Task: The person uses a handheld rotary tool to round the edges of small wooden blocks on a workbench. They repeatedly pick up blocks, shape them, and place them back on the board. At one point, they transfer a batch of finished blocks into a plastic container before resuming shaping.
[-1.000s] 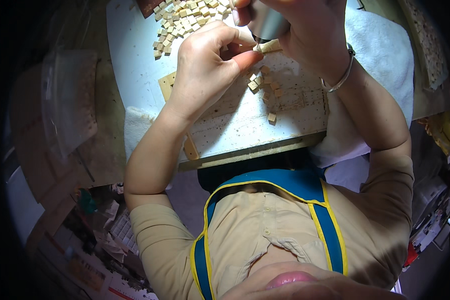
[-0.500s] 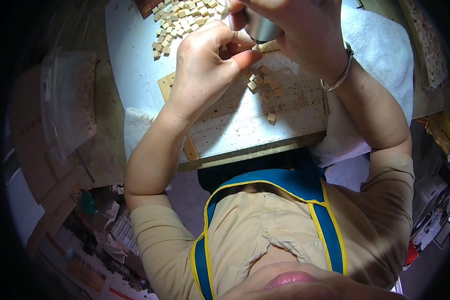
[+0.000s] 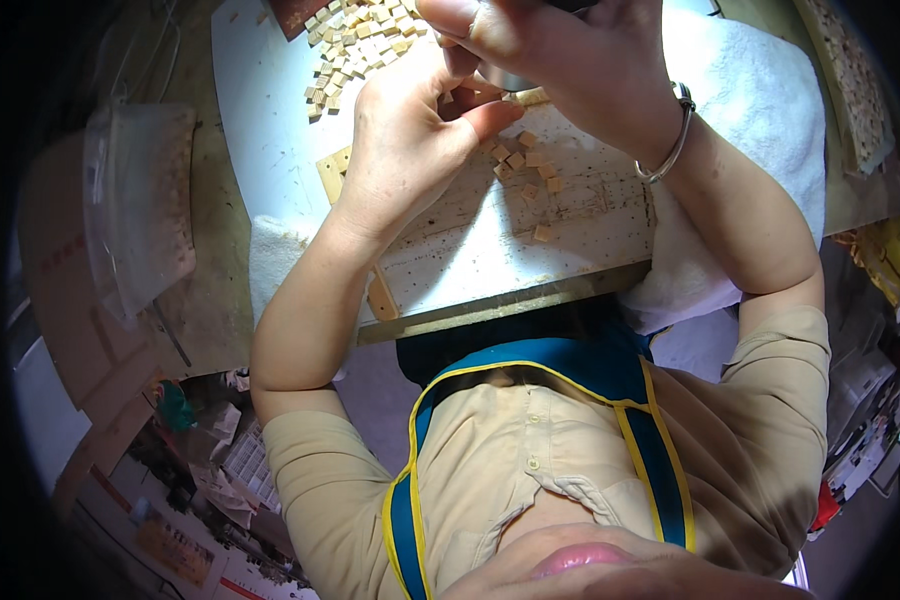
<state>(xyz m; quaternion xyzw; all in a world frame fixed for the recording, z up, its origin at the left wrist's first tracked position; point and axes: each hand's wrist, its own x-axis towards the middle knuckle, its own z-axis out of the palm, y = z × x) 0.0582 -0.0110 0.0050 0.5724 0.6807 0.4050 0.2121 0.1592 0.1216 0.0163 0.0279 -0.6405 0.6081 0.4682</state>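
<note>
My right hand (image 3: 595, 75) is wrapped round a silver, rounded metal tool (image 3: 505, 79) at the top of the board. Only its lower end shows, so its exact kind cannot be made out. Close beside it, my left hand (image 3: 400, 125) has its thumb and fingers pinched just below the tool's end; whatever they hold is hidden. A pale wooden strip (image 3: 533, 97) lies at the fingertips. Several small wooden cubes (image 3: 535, 160) are scattered on the worn white board (image 3: 570, 235) below my hands. Beyond my left hand is a loose heap of similar cubes (image 3: 370, 45).
A pale wooden piece with holes (image 3: 327, 180) lies by my left wrist, and a tan wooden piece (image 3: 381, 297) at the board's near edge. White towels (image 3: 760, 110) flank the board. A clear plastic bin (image 3: 135, 200) stands at left, a cube-filled tray (image 3: 850, 85) at far right.
My right hand and the metal tool have shifted a little left and up, so less of the tool shows. Some loose cubes lie slightly differently. My left hand stays pinched in place.
</note>
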